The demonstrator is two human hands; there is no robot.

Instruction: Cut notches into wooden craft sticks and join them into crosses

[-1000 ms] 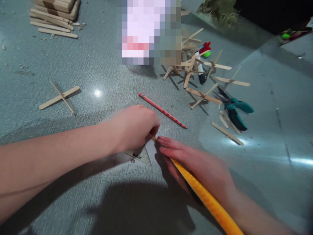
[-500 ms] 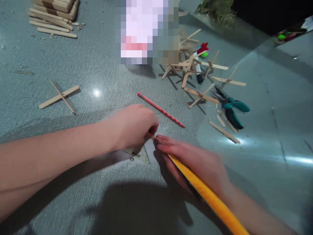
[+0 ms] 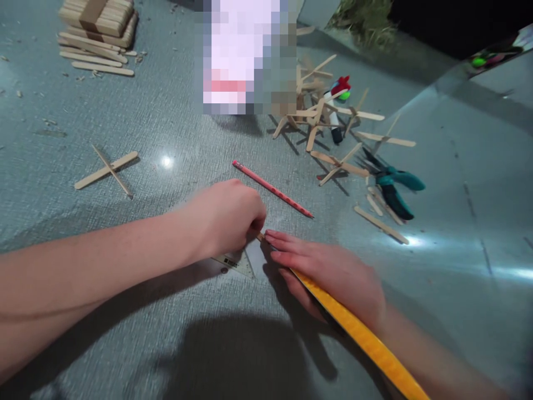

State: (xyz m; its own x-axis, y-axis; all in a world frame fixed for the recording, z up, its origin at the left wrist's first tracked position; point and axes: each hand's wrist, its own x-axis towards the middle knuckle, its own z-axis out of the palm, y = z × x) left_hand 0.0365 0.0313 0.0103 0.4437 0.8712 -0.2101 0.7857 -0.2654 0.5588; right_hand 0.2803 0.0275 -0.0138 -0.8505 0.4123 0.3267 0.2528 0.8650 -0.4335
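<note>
My left fist (image 3: 233, 214) pinches a stick (image 3: 260, 236), my right hand (image 3: 337, 278) clasps an orange strip (image 3: 385, 353); pencil (image 3: 275, 190) at twelve o'clock, pliers (image 3: 388, 178) two.

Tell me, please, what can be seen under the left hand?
One corner of a transparent set square shows beneath the left hand; a short part of a wooden stick juts from its grip. Whatever else lies there is covered.

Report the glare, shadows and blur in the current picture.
Head view: a round glare spot on the table left of the pencil, with a bright streak at the right edge; head view: a broad dark shadow below the left hand and right hand, which look slightly soft; head view: coarse pixels mask the top centre.
</note>
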